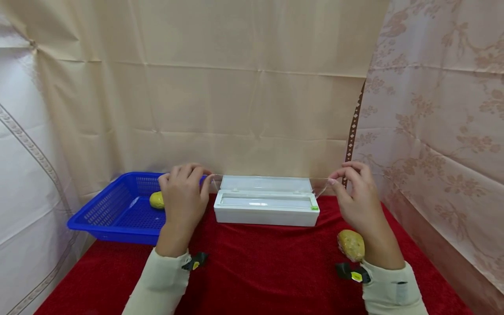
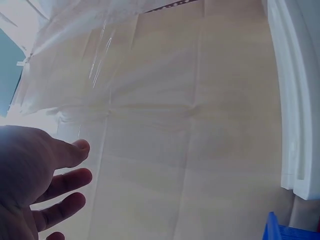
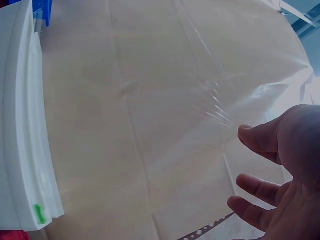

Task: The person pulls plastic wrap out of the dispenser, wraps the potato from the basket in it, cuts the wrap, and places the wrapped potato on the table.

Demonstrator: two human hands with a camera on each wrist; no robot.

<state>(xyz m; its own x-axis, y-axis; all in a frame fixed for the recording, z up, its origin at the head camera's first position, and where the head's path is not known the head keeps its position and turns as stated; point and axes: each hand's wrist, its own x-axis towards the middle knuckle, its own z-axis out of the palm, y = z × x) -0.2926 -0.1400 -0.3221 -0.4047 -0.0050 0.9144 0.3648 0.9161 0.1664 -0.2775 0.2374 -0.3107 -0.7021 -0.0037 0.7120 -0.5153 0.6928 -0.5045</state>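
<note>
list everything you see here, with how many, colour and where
basket: one, blue, left side
potato-like item: one, yellow, inside the basket
potato: one, yellowish-brown, beside the right wrist
box: one, white, centre, lid open
clip: one, green, box's right end
film: one sheet, clear, stretched between both hands
tablecloth: one, red, underneath
hanging cloths: beige behind, white left, pinkish floral right
wrist straps: two, black, one per wrist
sleeves: two, pale, both forearms
hands: two, left and right, pinching the film
</note>
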